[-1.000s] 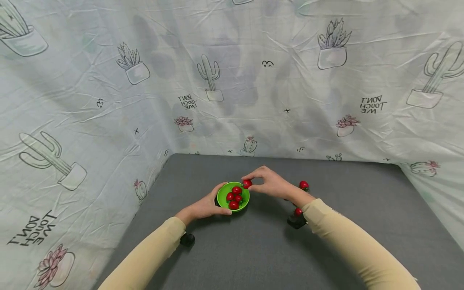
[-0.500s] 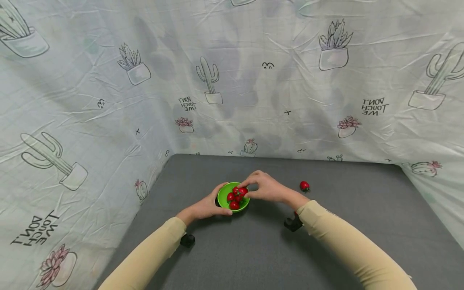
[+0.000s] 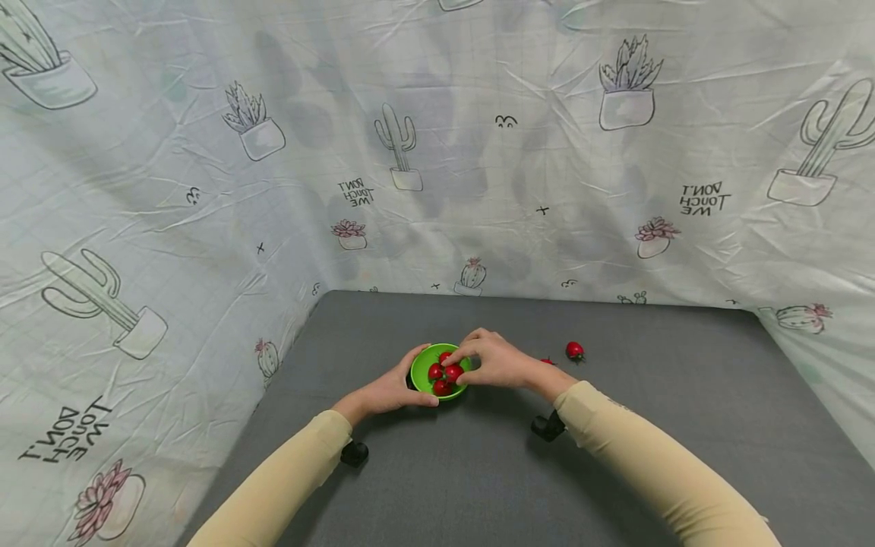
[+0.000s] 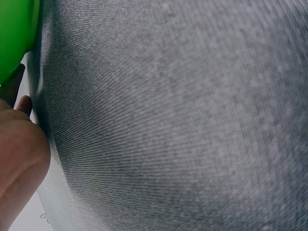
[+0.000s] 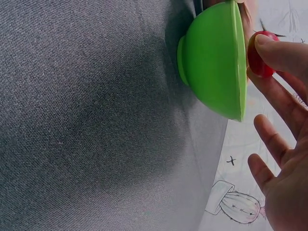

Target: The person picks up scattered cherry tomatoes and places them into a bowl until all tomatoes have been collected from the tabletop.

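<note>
My left hand [image 3: 391, 389] grips a small green bowl [image 3: 419, 371] from its left side, thumb at the near rim and fingers round the far side. Several red tomatoes [image 3: 442, 388], small with green stems, lie inside the bowl. Over the bowl's right side my right hand [image 3: 504, 362] pinches a cherry tomato [image 5: 257, 61] between thumb and fingertips. In the right wrist view that tomato is right at the bowl's rim, its stem pointing away, while the other fingers spread loosely. Only the bowl's edge and part of the left hand show in the left wrist view.
Beyond the right wrist another tomato [image 3: 575, 350] lies on the dark grey table [image 3: 437, 486]. One more tomato [image 3: 547, 361] is mostly hidden behind that wrist. A white cloth [image 3: 465, 152] printed with cacti hangs at the back and sides.
The right hand has carried its tomato left and down from the bowl's far right rim to over the tomatoes inside. My left hand and the bowl stay in place.
</note>
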